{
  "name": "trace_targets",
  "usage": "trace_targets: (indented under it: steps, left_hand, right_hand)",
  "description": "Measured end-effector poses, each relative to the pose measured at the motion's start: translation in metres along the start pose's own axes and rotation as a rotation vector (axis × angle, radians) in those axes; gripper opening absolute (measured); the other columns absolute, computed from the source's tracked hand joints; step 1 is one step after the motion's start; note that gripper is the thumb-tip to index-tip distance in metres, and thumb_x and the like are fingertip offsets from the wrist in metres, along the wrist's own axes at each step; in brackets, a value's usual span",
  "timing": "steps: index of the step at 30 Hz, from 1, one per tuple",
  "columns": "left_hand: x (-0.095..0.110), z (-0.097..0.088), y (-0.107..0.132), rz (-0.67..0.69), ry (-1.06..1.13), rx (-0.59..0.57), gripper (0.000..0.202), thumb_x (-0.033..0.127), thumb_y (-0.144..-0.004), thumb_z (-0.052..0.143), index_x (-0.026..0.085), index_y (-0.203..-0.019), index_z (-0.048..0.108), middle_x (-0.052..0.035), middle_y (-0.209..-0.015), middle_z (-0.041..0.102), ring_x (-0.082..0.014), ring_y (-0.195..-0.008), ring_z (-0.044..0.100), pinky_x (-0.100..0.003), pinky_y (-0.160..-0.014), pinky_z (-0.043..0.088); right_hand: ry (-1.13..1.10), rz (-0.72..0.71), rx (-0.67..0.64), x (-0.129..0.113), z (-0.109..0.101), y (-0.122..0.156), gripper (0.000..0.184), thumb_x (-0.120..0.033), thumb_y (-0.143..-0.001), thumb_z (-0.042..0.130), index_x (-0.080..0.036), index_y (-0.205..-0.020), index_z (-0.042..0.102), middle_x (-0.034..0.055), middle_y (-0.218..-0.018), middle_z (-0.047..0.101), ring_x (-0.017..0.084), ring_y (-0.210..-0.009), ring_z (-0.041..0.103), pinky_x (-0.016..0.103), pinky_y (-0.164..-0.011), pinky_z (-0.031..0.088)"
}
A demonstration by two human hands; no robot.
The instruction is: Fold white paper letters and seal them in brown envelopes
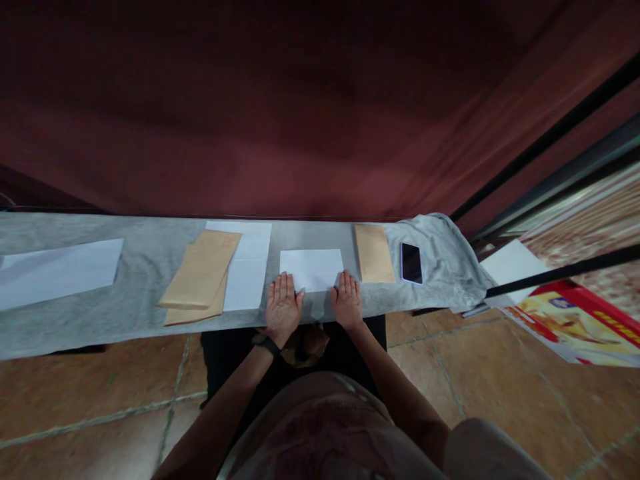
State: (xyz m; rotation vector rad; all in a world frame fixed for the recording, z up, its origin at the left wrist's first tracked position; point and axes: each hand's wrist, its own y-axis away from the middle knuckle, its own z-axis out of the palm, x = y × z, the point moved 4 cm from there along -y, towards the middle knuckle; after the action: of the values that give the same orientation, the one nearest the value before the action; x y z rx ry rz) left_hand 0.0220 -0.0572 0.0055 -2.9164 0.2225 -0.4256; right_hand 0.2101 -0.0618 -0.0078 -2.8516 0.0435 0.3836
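Observation:
A white sheet of paper [311, 268] lies flat on the grey cloth in front of me, wider than it is deep. My left hand [283, 305] rests palm down over its near left corner, fingers stretched forward, a dark band on the wrist. At the near right corner lies my right hand [347, 298], also flat with its fingers extended. Left of the sheet, brown envelopes [203, 267] overlap a larger white paper [250, 263] that shows a crease. A single brown envelope [375, 253] sits just to the right of my right hand.
A phone [411, 263] lies on the grey cloth [447, 267] at the right. More white paper [60, 270] is at the far left. Behind the narrow table hangs a dark red curtain [300, 133]. A red and yellow box [575, 320] stands beyond a black bar at the right.

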Motion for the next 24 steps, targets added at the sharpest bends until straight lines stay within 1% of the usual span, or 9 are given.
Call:
trace_targets:
  steps: [2,6,9,11,13,16,20,22,24]
  left_hand:
    - [0.013,-0.001,-0.005,0.053,0.019,-0.023,0.062,0.037,-0.104,0.025,0.005,-0.157,0.031,-0.0182,-0.162,0.033,-0.0275,-0.155,0.022,-0.050,-0.127,0.020]
    - [0.046,0.007,-0.018,0.226,0.097,-0.110,0.059,0.036,-0.104,0.025,0.011,-0.158,0.032,-0.0117,-0.163,0.035,-0.0227,-0.154,0.024,-0.046,-0.128,0.019]
    - [0.055,0.016,-0.024,0.264,0.126,-0.159,0.061,0.043,-0.104,0.027,0.013,-0.157,0.032,-0.0112,-0.162,0.037,-0.0223,-0.154,0.026,-0.046,-0.128,0.021]
    - [0.050,0.021,-0.024,0.247,0.111,-0.171,0.066,0.048,-0.103,0.029,0.010,-0.157,0.033,-0.0133,-0.162,0.036,-0.0236,-0.154,0.026,-0.045,-0.127,0.022]
    - [0.040,0.021,-0.022,0.236,0.084,-0.162,0.069,0.050,-0.102,0.031,0.007,-0.157,0.032,-0.0153,-0.163,0.034,-0.0250,-0.154,0.025,-0.045,-0.127,0.021]
    - [0.019,0.017,-0.021,0.197,0.048,-0.123,0.070,0.049,-0.102,0.033,0.006,-0.157,0.030,-0.0173,-0.163,0.032,-0.0265,-0.154,0.024,-0.046,-0.127,0.022]
    - [-0.004,0.009,-0.031,0.089,0.003,-0.073,0.068,0.047,-0.103,0.029,0.005,-0.156,0.032,-0.0190,-0.162,0.033,-0.0292,-0.154,0.025,-0.049,-0.126,0.022]
    - [-0.004,0.008,-0.038,0.069,-0.003,-0.062,0.068,0.046,-0.104,0.026,0.003,-0.155,0.034,-0.0201,-0.161,0.034,-0.0295,-0.154,0.025,-0.049,-0.126,0.022]
    - [0.007,0.010,-0.045,0.124,0.019,-0.077,0.066,0.045,-0.104,0.024,0.003,-0.154,0.035,-0.0186,-0.162,0.035,-0.0271,-0.154,0.025,-0.046,-0.127,0.021]
  right_hand:
    - [-0.012,-0.046,-0.025,-0.006,-0.001,0.001,0.057,-0.031,-0.106,0.032,-0.004,-0.156,0.034,0.0204,-0.160,0.038,0.031,-0.150,0.034,0.052,-0.120,0.029]
    - [-0.039,-0.221,-0.117,-0.026,-0.001,0.004,0.056,-0.023,-0.104,0.032,-0.010,-0.158,0.032,0.0125,-0.164,0.034,0.025,-0.152,0.030,0.046,-0.123,0.026]
    - [-0.026,-0.273,-0.149,-0.032,0.001,0.007,0.056,-0.019,-0.102,0.032,-0.010,-0.158,0.032,0.0116,-0.163,0.036,0.023,-0.151,0.031,0.044,-0.125,0.022]
    - [-0.008,-0.255,-0.143,-0.029,0.002,0.009,0.056,-0.020,-0.103,0.033,-0.009,-0.157,0.032,0.0131,-0.162,0.037,0.024,-0.151,0.031,0.044,-0.125,0.022]
    - [0.005,-0.219,-0.117,-0.023,0.002,0.010,0.055,-0.024,-0.104,0.033,-0.007,-0.157,0.034,0.0147,-0.161,0.038,0.025,-0.151,0.032,0.045,-0.124,0.023]
    - [0.013,-0.187,-0.071,-0.012,0.002,0.011,0.056,-0.033,-0.106,0.035,-0.007,-0.156,0.036,0.0170,-0.160,0.040,0.027,-0.150,0.034,0.047,-0.123,0.026]
    - [0.016,-0.198,-0.028,-0.004,0.000,0.012,0.059,-0.035,-0.106,0.040,-0.005,-0.156,0.035,0.0194,-0.159,0.039,0.029,-0.150,0.034,0.048,-0.122,0.028]
    - [0.014,-0.205,-0.017,-0.002,0.000,0.013,0.059,-0.036,-0.106,0.040,-0.005,-0.156,0.034,0.0194,-0.159,0.040,0.029,-0.149,0.035,0.048,-0.122,0.029]
    - [0.014,-0.205,-0.006,-0.002,-0.001,0.013,0.059,-0.037,-0.106,0.039,-0.005,-0.156,0.034,0.0198,-0.158,0.041,0.029,-0.149,0.036,0.049,-0.121,0.029]
